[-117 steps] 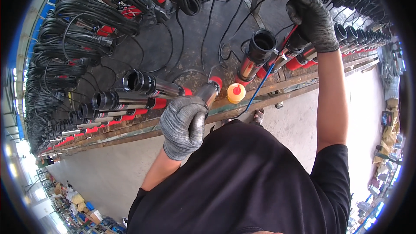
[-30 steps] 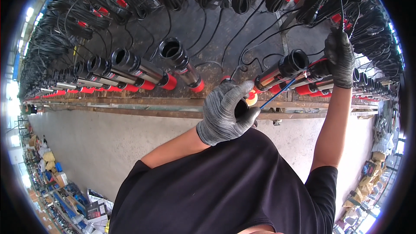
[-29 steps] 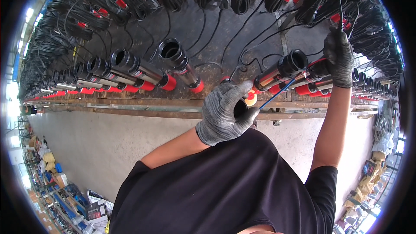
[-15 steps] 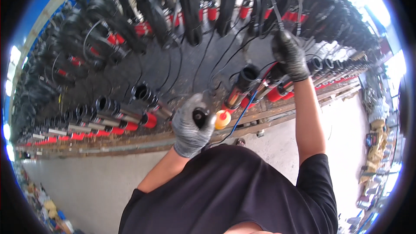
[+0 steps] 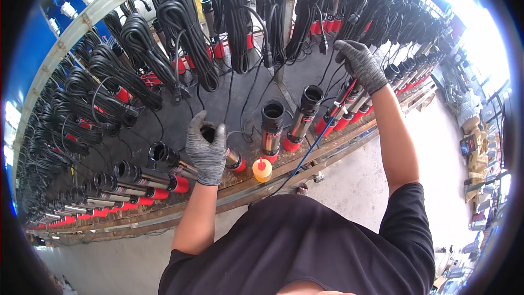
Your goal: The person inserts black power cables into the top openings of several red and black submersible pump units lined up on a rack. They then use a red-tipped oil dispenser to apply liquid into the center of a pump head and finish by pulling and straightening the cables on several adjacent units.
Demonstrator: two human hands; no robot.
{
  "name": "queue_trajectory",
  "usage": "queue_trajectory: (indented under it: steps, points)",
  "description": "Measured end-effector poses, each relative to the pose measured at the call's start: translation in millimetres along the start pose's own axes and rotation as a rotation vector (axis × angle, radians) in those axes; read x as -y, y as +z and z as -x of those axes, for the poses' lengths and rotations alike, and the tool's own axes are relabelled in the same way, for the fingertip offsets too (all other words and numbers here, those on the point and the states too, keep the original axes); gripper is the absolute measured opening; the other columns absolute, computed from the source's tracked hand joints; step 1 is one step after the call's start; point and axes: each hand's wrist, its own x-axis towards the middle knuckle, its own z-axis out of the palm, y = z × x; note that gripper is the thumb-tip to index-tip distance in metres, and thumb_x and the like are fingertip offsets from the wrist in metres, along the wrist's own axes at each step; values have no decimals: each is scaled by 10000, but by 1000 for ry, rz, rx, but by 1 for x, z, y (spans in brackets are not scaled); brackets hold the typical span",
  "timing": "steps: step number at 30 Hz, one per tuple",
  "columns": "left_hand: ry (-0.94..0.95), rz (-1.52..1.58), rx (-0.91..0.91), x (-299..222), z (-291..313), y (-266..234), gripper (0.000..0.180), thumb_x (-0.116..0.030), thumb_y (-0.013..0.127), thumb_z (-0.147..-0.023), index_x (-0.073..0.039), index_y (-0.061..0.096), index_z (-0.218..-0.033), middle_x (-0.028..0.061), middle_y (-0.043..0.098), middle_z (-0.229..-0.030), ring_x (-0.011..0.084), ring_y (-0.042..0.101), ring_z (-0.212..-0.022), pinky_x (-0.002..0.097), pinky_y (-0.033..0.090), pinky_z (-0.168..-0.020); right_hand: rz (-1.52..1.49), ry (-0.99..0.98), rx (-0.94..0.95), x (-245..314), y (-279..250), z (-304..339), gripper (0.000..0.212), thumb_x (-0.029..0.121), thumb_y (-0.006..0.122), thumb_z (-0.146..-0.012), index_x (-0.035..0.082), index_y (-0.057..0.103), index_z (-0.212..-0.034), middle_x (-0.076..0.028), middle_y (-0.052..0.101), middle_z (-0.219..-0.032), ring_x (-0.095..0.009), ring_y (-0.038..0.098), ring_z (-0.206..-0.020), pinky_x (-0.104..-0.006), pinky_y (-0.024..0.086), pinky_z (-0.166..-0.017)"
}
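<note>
My left hand [image 5: 206, 155], in a grey knit glove, is wrapped round the black open top of a steel pump [image 5: 233, 158] with a red base. That pump stands tilted in view at the bench's near edge. My right hand [image 5: 362, 68], also gloved, is raised to the right with its fingers drawn together. Red and blue leads [image 5: 322, 131] run up to it from the near edge; what its fingers hold is hidden. Between the hands stand two similar pumps [image 5: 272, 131]. A small yellow bottle [image 5: 262, 170] with a red tip sits before them.
Coiled black cables [image 5: 188, 38] with plugs hang from a curved metal rail [image 5: 82, 22] along the back. More pumps [image 5: 136, 177] line the near edge on both sides. Thin black cables cross the dark bench top [image 5: 180, 98]. Pale floor [image 5: 349, 186] lies in front.
My left hand has moved left with the pump, away from the yellow bottle. The right hand has shifted slightly, away from the hanging grey cable. The whole view has turned and moved.
</note>
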Motion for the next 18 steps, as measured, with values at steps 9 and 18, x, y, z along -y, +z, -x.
queue_trajectory:
  steps: [9,18]
  points:
    - [33,69,105,3,-25,20,422,-1,765,-841,-47,644,-1242,25,661,-908,114,632,-794,281,536,-780,-166,4,316,-35,-1,-56,502,256,767,-943,66,618,-1383,18,673,-850,-52,476,-485,-238,357,-434]
    - [-10,51,134,-10,-19,16,356,-3,719,-890,-41,649,-1237,16,660,-961,111,624,-870,283,524,-854,-333,-64,521,-72,-48,-48,365,408,666,-1016,61,653,-1129,31,525,-648,-53,422,-456,-228,319,-421]
